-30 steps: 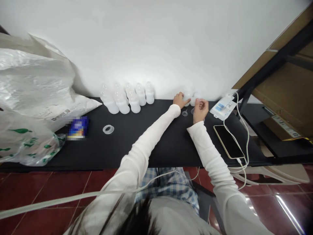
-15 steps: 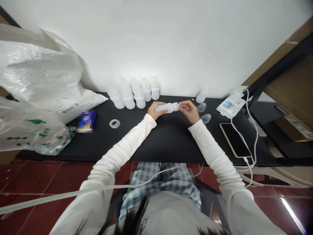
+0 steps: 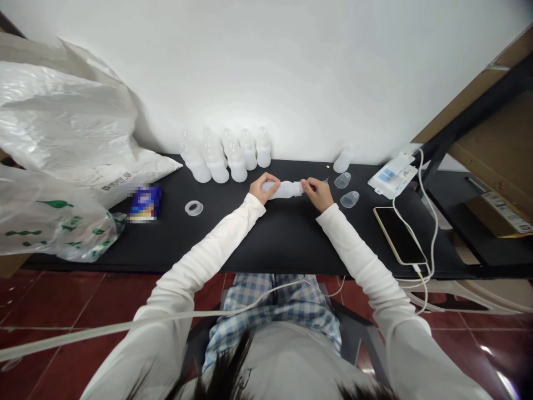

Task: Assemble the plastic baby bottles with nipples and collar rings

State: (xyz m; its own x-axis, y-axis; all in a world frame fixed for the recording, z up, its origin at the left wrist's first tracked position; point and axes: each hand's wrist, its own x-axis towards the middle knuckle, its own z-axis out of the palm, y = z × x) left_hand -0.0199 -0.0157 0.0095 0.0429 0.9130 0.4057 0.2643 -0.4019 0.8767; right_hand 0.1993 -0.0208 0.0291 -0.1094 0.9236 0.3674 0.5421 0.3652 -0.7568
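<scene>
A frosted white baby bottle [image 3: 285, 190] lies on its side between my hands, its collar end pointing right. My left hand [image 3: 263, 190] is wrapped round its base end. At the collar, the fingers of my right hand [image 3: 317, 193] are pinched together and touch the end of the bottle; what they hold there is hidden. Just behind those fingers the tip of a clear piece [image 3: 326, 180] shows. Two clear bottle covers [image 3: 342, 180] lie to the right of my right hand. Several capped baby bottles [image 3: 238, 166] stand upright at the back left.
On the left are a white ring [image 3: 194, 208], a blue packet [image 3: 145, 203] and large plastic bags [image 3: 62, 111]. Another bottle [image 3: 342, 160] stands against the wall. A phone [image 3: 400, 236] with a cable and a white-and-blue package [image 3: 392, 175] lie on the right of the black table [image 3: 287, 244].
My right hand has come down slightly, its fingertips now closer to the bottle's collar. The clear piece seen between fingers and bottle is now covered. The bottle has dipped a little.
</scene>
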